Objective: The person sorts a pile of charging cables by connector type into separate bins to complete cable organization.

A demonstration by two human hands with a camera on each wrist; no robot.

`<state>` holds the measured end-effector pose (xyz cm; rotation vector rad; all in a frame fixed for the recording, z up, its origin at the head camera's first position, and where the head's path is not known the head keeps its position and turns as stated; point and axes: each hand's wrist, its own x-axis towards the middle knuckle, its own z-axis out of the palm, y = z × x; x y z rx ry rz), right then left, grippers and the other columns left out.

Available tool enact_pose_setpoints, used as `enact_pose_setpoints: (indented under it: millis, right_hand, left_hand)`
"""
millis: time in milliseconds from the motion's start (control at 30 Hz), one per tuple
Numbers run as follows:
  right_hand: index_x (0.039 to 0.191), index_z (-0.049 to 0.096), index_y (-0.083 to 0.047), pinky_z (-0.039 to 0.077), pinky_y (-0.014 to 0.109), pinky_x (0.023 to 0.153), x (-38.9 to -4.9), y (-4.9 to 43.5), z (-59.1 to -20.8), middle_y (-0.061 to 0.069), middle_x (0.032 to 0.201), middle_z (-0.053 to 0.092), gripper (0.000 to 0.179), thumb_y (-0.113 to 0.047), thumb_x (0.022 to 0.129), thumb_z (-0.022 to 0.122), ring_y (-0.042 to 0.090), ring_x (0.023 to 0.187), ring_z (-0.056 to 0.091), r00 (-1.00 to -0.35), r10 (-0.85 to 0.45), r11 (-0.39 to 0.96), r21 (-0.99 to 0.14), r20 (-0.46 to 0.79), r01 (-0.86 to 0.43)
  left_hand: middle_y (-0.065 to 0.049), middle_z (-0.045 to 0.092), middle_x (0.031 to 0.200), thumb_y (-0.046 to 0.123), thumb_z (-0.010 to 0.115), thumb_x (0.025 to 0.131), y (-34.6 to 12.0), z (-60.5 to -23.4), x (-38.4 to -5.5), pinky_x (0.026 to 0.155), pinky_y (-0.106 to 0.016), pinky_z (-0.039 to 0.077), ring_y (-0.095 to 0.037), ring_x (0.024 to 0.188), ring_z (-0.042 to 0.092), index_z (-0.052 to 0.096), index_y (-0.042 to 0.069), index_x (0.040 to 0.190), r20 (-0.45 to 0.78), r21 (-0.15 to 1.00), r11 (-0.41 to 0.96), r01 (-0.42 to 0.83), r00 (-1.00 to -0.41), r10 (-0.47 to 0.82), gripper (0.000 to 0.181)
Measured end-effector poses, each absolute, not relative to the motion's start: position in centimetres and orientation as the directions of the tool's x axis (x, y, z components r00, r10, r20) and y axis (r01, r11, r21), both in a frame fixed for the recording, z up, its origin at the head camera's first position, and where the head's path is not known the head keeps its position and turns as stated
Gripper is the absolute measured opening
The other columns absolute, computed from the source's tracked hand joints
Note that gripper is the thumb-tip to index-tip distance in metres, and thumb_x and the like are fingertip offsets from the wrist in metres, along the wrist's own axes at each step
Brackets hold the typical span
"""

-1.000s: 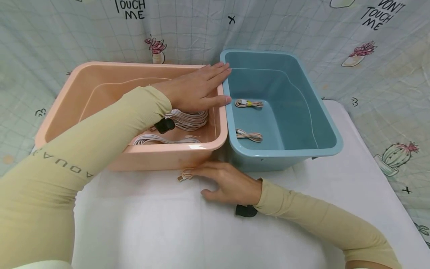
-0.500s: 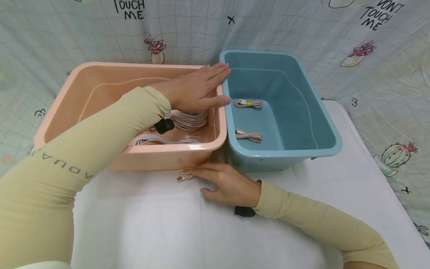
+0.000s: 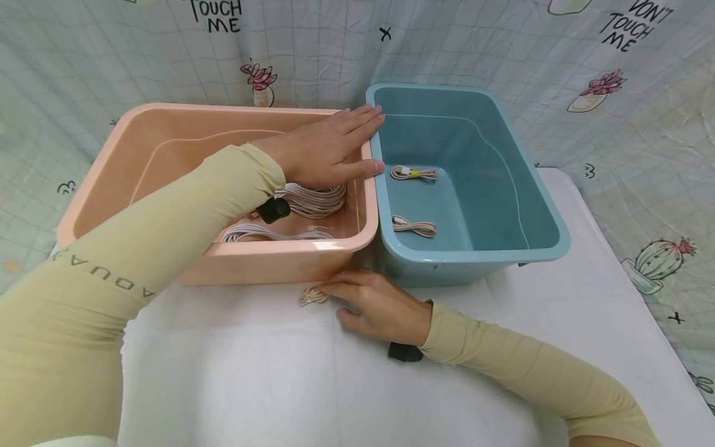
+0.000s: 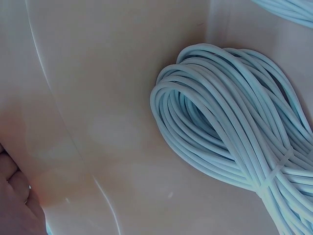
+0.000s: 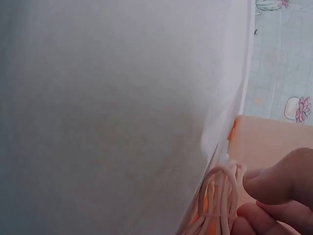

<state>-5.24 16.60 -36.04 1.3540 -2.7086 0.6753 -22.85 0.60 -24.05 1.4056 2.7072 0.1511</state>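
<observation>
My left hand (image 3: 329,146) lies flat with straight fingers across the meeting rims of the pink tub (image 3: 268,248) and the blue tub (image 3: 480,254). Below its wrist, a thick coil of white cable (image 4: 220,112) lies in the pink tub, bound with a tie. In front of the tubs, the fingers of my right hand (image 3: 380,304) are bent at a small coiled beige USB cable (image 3: 314,296) and hold its end, low over the white cloth. The right wrist view shows the loops of this cable (image 5: 220,196) beside the thumb and curled fingers.
Two small bundled cables lie on the blue tub's floor, one with a yellow tie (image 3: 413,172), the other nearer the front (image 3: 413,226). Another white cable bundle (image 3: 268,233) sits by the pink tub's front wall. A printed cloth (image 3: 436,43) hangs behind.
The beige cable has turned and shifted slightly right in my right fingers, so its metal plug no longer shows clearly. My left hand and both tubs stay put.
</observation>
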Motion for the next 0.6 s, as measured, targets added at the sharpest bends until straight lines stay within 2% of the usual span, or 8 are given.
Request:
enact_pose_setpoints:
  millis: [267, 600]
  right_hand:
    - [0.116, 0.07, -0.008, 0.056, 0.021, 0.088, -5.34, 16.85, -36.39, 0.003, 0.111, 0.07, 0.033, -0.005, 0.084, 0.067, 0.011, 0.103, 0.065, -0.624, -0.747, 0.52, -0.385, 0.228, -0.763]
    - [0.12, 0.068, -0.009, 0.055, 0.023, 0.093, -5.55, 16.86, -36.45, 0.003, 0.115, 0.07, 0.038, -0.005, 0.082, 0.068, 0.012, 0.108, 0.064, -0.653, -0.744, 0.553, -0.42, 0.139, -0.72]
  left_hand:
    - [0.002, -0.004, 0.167, 0.065, 0.025, 0.098, 0.64, -24.0, -22.83, 0.13, -0.04, 0.002, -0.016, 0.156, -0.005, -0.001, 0.016, 0.158, -0.033, 0.128, 0.573, 0.81, -0.574, 0.819, 0.082]
    - [0.002, -0.004, 0.167, 0.065, 0.025, 0.098, 0.63, -23.98, -22.75, 0.13, -0.04, 0.002, -0.016, 0.156, -0.005, -0.001, 0.016, 0.158, -0.037, 0.134, 0.575, 0.807, -0.576, 0.817, 0.082]
